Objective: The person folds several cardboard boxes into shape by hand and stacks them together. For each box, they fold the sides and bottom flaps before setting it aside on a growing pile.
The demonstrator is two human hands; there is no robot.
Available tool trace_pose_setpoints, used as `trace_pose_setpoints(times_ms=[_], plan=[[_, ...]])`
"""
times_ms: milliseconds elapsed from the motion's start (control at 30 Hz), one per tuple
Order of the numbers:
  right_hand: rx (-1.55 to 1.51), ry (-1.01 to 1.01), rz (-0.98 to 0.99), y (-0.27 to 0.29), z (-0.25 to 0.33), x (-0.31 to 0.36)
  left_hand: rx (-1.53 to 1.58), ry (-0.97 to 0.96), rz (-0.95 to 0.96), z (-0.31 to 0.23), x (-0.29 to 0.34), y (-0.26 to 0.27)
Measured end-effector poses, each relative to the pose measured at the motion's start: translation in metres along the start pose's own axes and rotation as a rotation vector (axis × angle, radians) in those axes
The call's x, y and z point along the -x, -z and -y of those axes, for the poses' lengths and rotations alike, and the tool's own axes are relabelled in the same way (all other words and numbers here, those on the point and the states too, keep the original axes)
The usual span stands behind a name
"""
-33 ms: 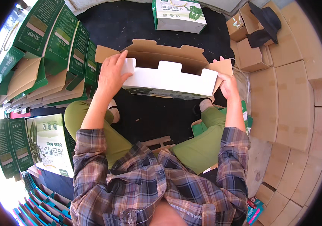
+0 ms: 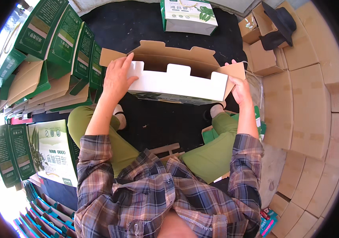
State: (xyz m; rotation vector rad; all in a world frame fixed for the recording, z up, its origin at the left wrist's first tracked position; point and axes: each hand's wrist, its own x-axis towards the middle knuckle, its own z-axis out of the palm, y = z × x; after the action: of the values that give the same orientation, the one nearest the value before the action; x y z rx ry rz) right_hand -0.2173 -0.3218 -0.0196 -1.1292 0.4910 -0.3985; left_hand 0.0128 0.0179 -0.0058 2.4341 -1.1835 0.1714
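In front of me is a cardboard gift box [image 2: 177, 85], white outside and brown inside, with its top flaps unfolded and the opening facing up. My left hand [image 2: 117, 77] grips its left end, thumb over the white near flap and fingers by the brown side flap. At the opposite end, my right hand [image 2: 239, 88] is closed on the box at its brown right side flap, the thumb on the near side and some fingertips showing behind. The far flap [image 2: 173, 52] stands up with its notched edge. Shadow hides the inside of the box.
Green and white boxes [image 2: 64, 45] are stacked on the left, with a printed box [image 2: 52, 152] below. A finished-looking box [image 2: 189, 18] stands at the far side on black cloth [image 2: 118, 23]. Brown cartons [image 2: 308, 107] line the right; a black hat [image 2: 278, 25] rests on some.
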Motion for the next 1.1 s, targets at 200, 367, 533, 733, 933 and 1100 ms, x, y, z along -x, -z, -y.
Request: trace_pose_setpoints(times_ms=[200, 367, 533, 733, 933, 1100], plan=[[0.216, 0.078, 0.013, -0.004, -0.008, -0.001, -0.165, -0.087, 0.061, 0.0, 0.002, -0.014], [0.475, 0.123, -0.023, -0.017, -0.009, 0.006, -0.033, -0.055, 0.081, -0.002, -0.002, -0.022], [0.497, 0.145, -0.058, -0.017, -0.009, 0.004, -0.103, -0.032, 0.12, -0.003, -0.003, -0.029], [0.857, 0.179, 0.086, -0.018, -0.018, 0.009, -0.182, -0.014, 0.15, -0.007, -0.003, -0.031], [1.378, 0.39, 0.001, -0.031, -0.037, 0.003, -0.209, -0.018, 0.081, -0.013, -0.001, -0.026], [1.395, 0.316, -0.037, -0.044, -0.033, 0.003, -0.277, 0.057, -0.275, -0.021, 0.002, -0.003]])
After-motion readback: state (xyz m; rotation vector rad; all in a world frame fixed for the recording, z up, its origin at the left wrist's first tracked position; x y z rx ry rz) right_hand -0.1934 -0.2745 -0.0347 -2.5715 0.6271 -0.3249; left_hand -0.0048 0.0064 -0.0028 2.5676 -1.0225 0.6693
